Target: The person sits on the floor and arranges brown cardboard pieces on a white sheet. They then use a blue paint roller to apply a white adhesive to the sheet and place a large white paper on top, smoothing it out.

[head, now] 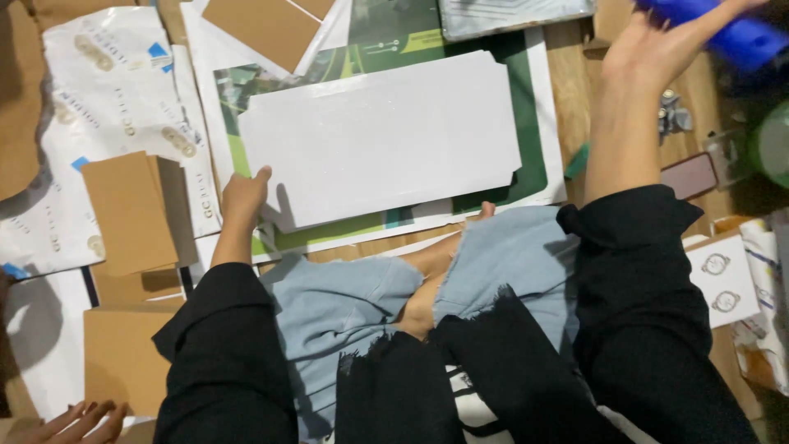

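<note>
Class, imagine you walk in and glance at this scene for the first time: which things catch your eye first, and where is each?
A large white card sheet lies in the middle on a green mat, its lower left corner gripped by the left hand. At the top right, the right hand reaches up onto a blurred bright blue object. Brown cardboard pieces lie scattered at the left.

The left hand [243,194] grips the lower left corner of a blank white card [378,136], thumb on top, lifting that edge slightly. The card lies over a green printed sheet [530,156] on the wooden surface [567,82]. Above and right of the card, the right hand [649,49] closes its fingers [699,20] on a blurred blue object [744,37]. Left of the card lie brown cardboard pieces [127,210]. Far below and left of the card, another person's fingertips [78,419] show.
</note>
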